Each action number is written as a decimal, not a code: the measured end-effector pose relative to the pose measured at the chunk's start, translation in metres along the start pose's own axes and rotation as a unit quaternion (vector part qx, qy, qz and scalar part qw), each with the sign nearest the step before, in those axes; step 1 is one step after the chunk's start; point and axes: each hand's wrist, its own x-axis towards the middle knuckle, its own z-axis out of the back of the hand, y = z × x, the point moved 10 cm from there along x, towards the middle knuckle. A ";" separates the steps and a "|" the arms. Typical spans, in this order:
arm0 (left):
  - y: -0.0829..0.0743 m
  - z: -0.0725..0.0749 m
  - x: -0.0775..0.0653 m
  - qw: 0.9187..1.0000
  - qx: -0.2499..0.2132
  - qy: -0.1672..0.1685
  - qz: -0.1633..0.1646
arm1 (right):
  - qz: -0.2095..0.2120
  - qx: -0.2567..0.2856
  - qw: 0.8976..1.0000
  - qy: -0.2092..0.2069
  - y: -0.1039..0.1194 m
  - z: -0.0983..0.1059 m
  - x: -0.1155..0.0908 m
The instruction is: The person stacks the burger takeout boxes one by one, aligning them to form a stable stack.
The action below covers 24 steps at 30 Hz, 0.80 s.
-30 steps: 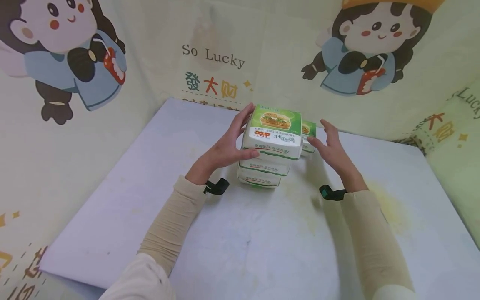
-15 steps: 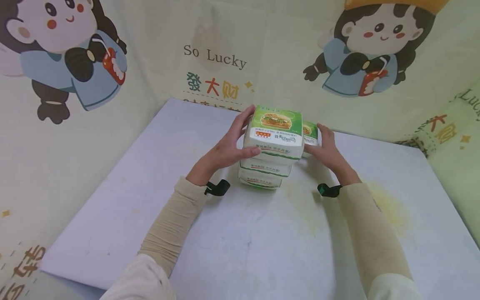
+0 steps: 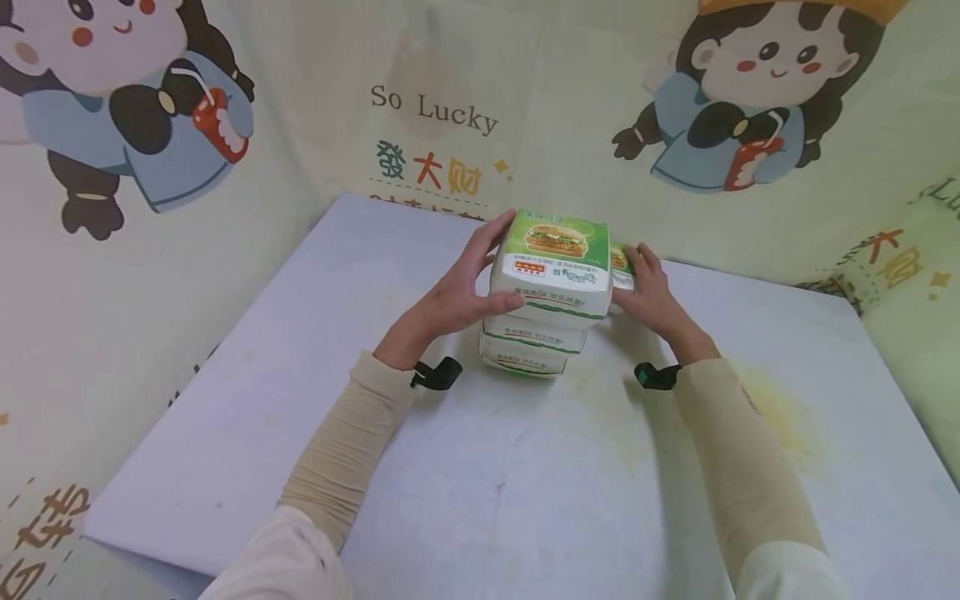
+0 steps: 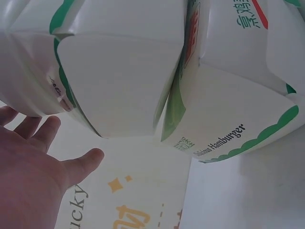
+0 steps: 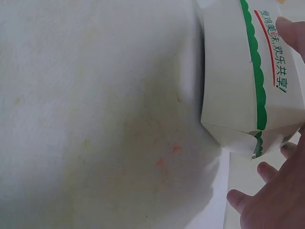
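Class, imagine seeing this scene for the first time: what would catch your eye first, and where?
Probably the green-and-white top box with its burger picture, near the middle of the head view, crowning a stack, with the left hand at its left side. Next, perhaps, the two big cartoon figures on the backdrop, upper left and upper right. Then the right hand, on a rear box partly hidden behind the stack.

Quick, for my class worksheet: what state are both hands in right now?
Left hand: holding the top box of the front stack.
Right hand: holding the rear box, thumb on its printed front.
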 end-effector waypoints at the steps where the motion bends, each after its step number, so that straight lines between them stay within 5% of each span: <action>1: 0.000 0.000 0.000 1.000 0.001 0.000 -0.001 | 0.000 -0.003 1.000 -0.001 -0.001 0.000 0.000; 24: 0.000 0.001 0.000 1.000 0.005 0.000 -0.007 | -0.003 0.016 1.000 -0.004 -0.003 -0.002 -0.001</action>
